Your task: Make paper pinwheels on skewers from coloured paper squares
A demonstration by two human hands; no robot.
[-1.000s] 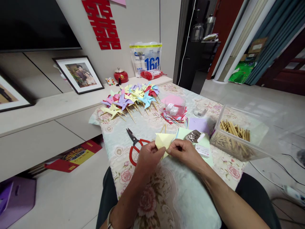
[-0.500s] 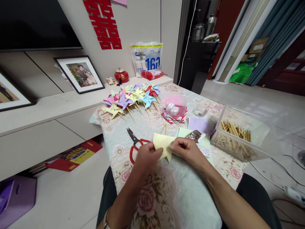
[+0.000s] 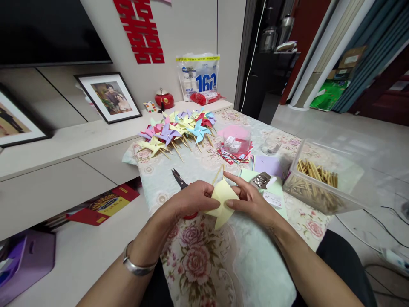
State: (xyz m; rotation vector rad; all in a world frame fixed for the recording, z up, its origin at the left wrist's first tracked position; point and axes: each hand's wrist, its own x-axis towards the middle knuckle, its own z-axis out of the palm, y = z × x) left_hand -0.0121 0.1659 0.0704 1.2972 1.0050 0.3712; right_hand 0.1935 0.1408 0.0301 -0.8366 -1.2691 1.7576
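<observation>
A pale yellow sheet of paper (image 3: 223, 200), partly folded with a pointed corner hanging down, is held between both hands above the table. My left hand (image 3: 200, 196) is closed on its left side, thumb in front. My right hand (image 3: 247, 194) pinches the right side with the thumb while its index finger stretches out past the top edge. Just behind the paper lie thin wooden sticks (image 3: 218, 174). Scissors (image 3: 179, 178) with red handles rest by my left hand, their handles mostly covered by it. Beyond my right hand is an open box of metal pins (image 3: 260, 181).
Several finished paper pinwheels (image 3: 179, 130) lie at the back left. A clear tub (image 3: 236, 138) stands on colored paper squares (image 3: 228, 155). To the right is a plastic bin (image 3: 315, 200) of wooden sticks. A floral cloth (image 3: 198, 256) covers the table.
The paper has turned and sits slightly lower. My left hand has swung over the scissors' handles, and my right index finger has stretched out from a pinch.
</observation>
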